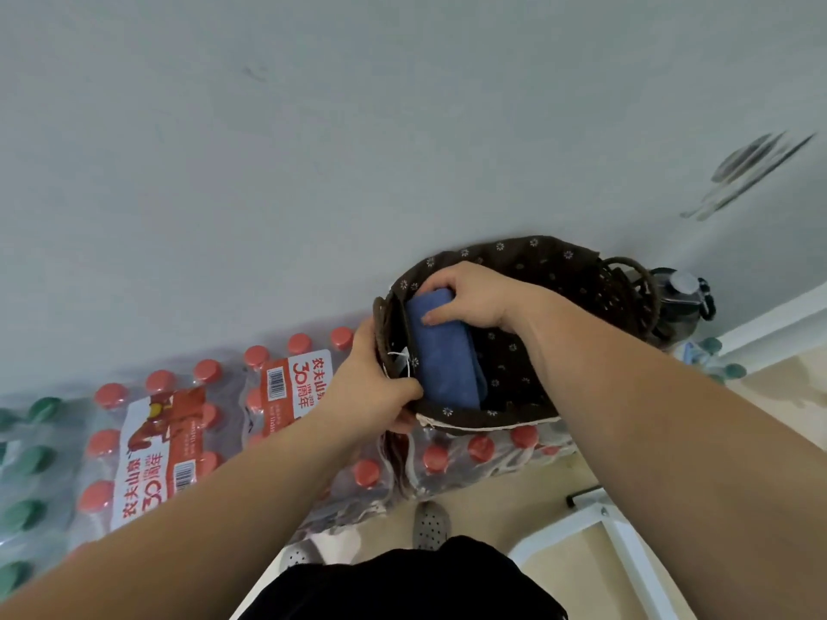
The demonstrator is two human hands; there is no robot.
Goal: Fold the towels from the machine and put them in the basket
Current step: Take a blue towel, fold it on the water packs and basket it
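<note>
Bracing basket (537, 255) by rim in clenched left hand (376, 391) against tipping; seating folded blue towel (447, 360) edgewise, right hand (470, 297) curled round it.

You wear a black garment (402, 583) at 6 o'clock. Just above it show your grey clogs (430, 525), dotted with holes.

Our right grip (470, 299) curls over the top of a folded blue towel (447, 364) standing inside the brown-lined wicker basket (550, 261). Our left grip (371, 389) clasps the basket's rim just beside it. Red-capped bottle packs (179, 431) lie below both grips.
</note>
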